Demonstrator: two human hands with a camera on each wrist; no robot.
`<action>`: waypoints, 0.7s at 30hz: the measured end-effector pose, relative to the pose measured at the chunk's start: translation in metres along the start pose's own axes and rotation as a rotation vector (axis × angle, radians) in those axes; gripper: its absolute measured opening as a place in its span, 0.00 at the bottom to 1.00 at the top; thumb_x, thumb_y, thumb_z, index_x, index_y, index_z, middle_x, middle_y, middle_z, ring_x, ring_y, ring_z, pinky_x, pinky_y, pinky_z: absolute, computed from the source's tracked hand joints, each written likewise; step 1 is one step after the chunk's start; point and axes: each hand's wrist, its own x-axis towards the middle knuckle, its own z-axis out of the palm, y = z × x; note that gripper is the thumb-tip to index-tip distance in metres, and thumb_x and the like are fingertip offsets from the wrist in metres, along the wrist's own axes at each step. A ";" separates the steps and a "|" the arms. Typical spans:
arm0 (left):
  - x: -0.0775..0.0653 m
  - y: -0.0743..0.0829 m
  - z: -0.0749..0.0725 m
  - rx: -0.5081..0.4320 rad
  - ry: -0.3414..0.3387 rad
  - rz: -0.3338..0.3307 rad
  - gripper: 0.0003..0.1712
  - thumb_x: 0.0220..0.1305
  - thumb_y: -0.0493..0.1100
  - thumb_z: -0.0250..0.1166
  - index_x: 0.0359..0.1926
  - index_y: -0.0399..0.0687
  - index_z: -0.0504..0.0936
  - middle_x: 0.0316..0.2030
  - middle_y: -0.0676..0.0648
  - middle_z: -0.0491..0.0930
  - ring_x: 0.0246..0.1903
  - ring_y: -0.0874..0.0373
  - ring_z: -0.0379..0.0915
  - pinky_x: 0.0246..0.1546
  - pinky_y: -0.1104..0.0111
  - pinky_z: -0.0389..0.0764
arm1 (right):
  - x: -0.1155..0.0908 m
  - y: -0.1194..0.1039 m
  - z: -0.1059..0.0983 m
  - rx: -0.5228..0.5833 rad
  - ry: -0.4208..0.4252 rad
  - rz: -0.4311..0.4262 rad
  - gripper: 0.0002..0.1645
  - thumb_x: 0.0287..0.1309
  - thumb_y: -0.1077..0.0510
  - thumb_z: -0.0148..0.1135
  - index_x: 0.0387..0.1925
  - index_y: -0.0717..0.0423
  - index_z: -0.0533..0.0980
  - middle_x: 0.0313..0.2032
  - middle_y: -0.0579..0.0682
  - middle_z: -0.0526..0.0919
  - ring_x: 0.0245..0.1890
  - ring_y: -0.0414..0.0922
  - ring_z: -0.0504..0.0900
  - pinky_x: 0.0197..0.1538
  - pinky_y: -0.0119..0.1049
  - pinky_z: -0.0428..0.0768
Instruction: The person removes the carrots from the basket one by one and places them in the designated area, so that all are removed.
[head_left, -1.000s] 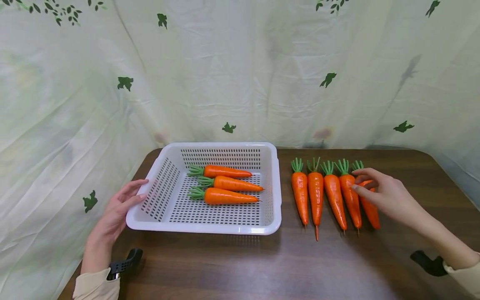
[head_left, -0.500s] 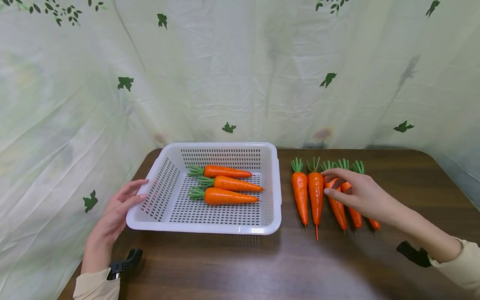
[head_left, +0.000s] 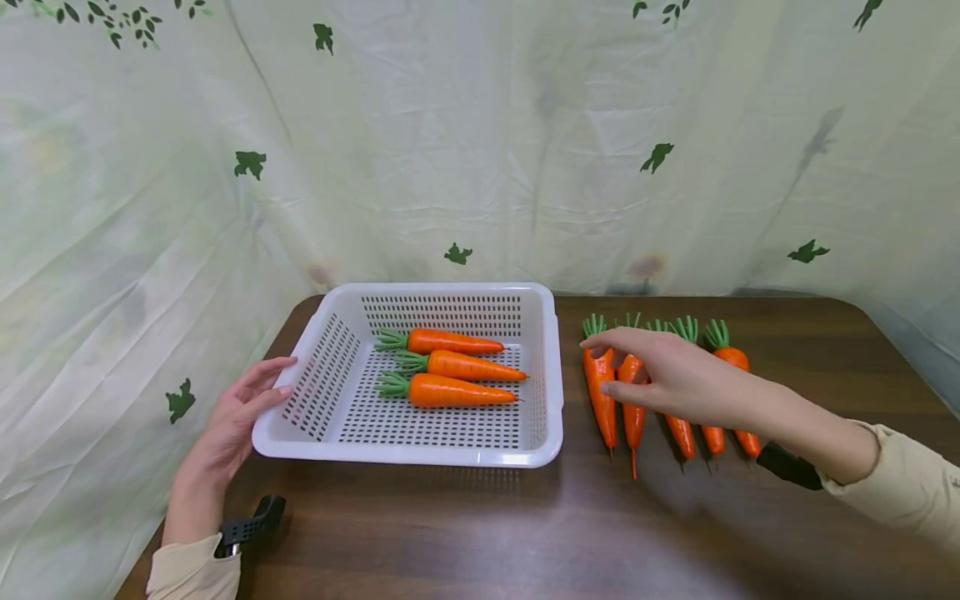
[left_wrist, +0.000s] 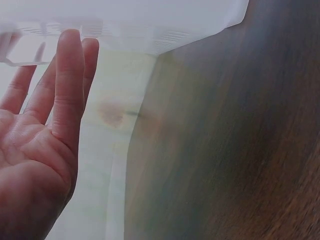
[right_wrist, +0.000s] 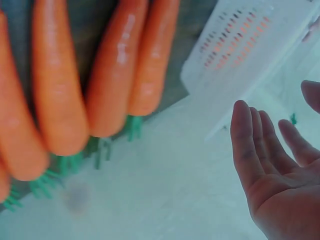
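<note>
A white perforated plastic basket (head_left: 405, 456) stands left of centre on the table, with three orange carrots (head_left: 461, 392) lying side by side inside. My left hand (head_left: 232, 417) touches the basket's left side; in the left wrist view its fingers (left_wrist: 69, 90) are fairly straight against the wall. To the right of the basket, several carrots lie in a row, green tops toward the back. Above that row is my right hand (head_left: 686, 379), fingers loosely extended, holding nothing. Its fingertips are over the leftmost carrot (head_left: 602, 417); the hand partly hides the carrots beneath it.
The brown wooden table (head_left: 450, 533) extends in front of the basket and the carrot row. A pale curtain (head_left: 480, 150) with leaf prints hangs behind the table and along the left side. Dark devices are strapped at both wrists.
My right hand has moved left across the row, from the rightmost carrots to above the leftmost one. The left hand, the basket and the carrots have stayed in place.
</note>
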 end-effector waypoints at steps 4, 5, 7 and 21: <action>0.000 0.000 0.000 -0.005 -0.003 0.000 0.27 0.72 0.40 0.57 0.69 0.57 0.67 0.67 0.49 0.60 0.55 0.61 0.72 0.48 0.63 0.80 | 0.015 -0.011 -0.002 -0.021 -0.044 -0.052 0.26 0.64 0.46 0.64 0.62 0.44 0.72 0.49 0.36 0.77 0.37 0.35 0.77 0.43 0.37 0.79; 0.000 0.000 0.000 -0.007 -0.005 0.001 0.27 0.72 0.40 0.57 0.69 0.57 0.66 0.67 0.49 0.60 0.55 0.60 0.72 0.48 0.63 0.81 | 0.018 -0.013 -0.003 -0.027 -0.057 -0.071 0.27 0.64 0.45 0.64 0.62 0.45 0.72 0.49 0.37 0.77 0.37 0.35 0.77 0.44 0.38 0.79; 0.000 0.000 0.000 -0.006 -0.009 0.003 0.27 0.72 0.40 0.57 0.69 0.57 0.66 0.67 0.49 0.60 0.55 0.60 0.72 0.47 0.62 0.81 | 0.025 -0.018 -0.004 -0.046 -0.083 -0.106 0.29 0.64 0.45 0.64 0.64 0.46 0.71 0.51 0.38 0.77 0.40 0.35 0.77 0.46 0.38 0.79; 0.001 0.000 -0.001 -0.025 -0.021 0.007 0.27 0.72 0.39 0.57 0.69 0.57 0.66 0.68 0.48 0.58 0.55 0.60 0.72 0.47 0.61 0.81 | 0.077 -0.047 -0.006 -0.100 -0.241 -0.182 0.25 0.64 0.53 0.62 0.62 0.45 0.72 0.54 0.42 0.77 0.48 0.41 0.78 0.44 0.35 0.79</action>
